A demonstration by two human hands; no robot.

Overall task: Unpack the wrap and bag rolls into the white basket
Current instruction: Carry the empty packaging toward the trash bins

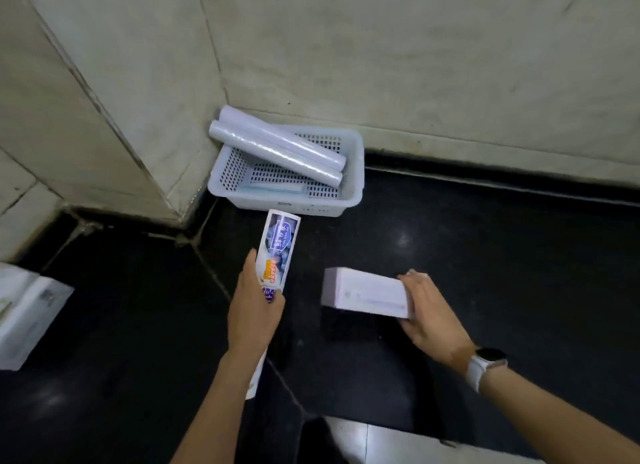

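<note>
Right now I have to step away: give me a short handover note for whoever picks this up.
Left hand: closed on a printed roll, its far end near the white basket.
Right hand: holding a white box above the dark floor.
Done: two clear wrap rolls lie across the basket, sticking out over its back corner; a flat bluish pack sits inside.
Left: put the printed roll in, then deal with the box.

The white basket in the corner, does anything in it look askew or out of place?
Yes. The two wrap rolls lie diagonally across the white basket, too long to sit flat: their upper-left ends stick out over the rim toward the wall corner. A flat packet lies properly on the bottom.
</note>
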